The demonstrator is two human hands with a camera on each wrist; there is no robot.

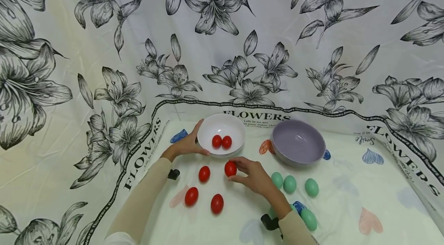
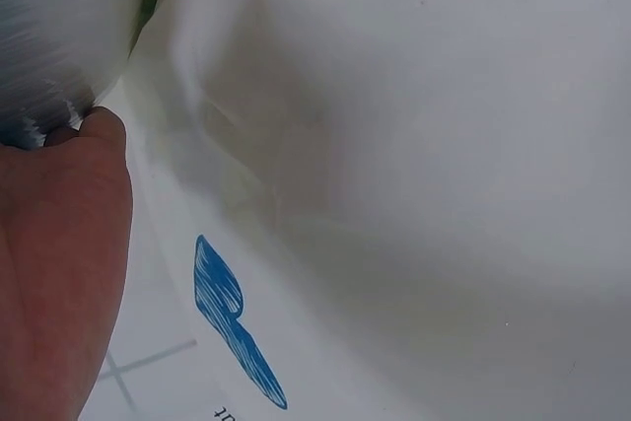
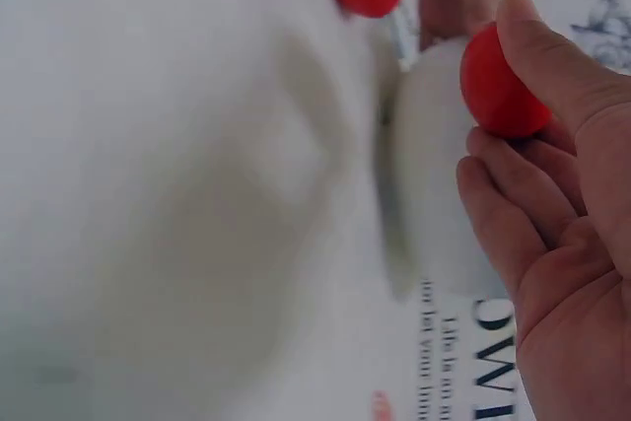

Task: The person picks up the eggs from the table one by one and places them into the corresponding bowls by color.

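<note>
Inside the white bowl [image 1: 222, 125] lie two red eggs [image 1: 222, 141]. My left hand [image 1: 187, 143] holds this bowl at its left side, fingers along the outer wall and thumb at the front; the left wrist view catches only part of the hand [image 2: 64, 253] against the bowl. Between thumb and fingertips my right hand [image 1: 253, 175] pinches a red egg [image 1: 230, 169], just in front of the bowl. The right wrist view shows that egg [image 3: 498, 86] between thumb and fingers, overlapping the bowl's side [image 3: 434, 165]. Three more red eggs [image 1: 204, 174] lie on the cloth nearby.
A purple bowl [image 1: 298, 143] stands to the right of the white one. Several green eggs [image 1: 311, 187] lie in front of it, some partly hidden by my right wrist. Flower-printed cloth [image 1: 347, 214] covers the table and rises behind the bowls.
</note>
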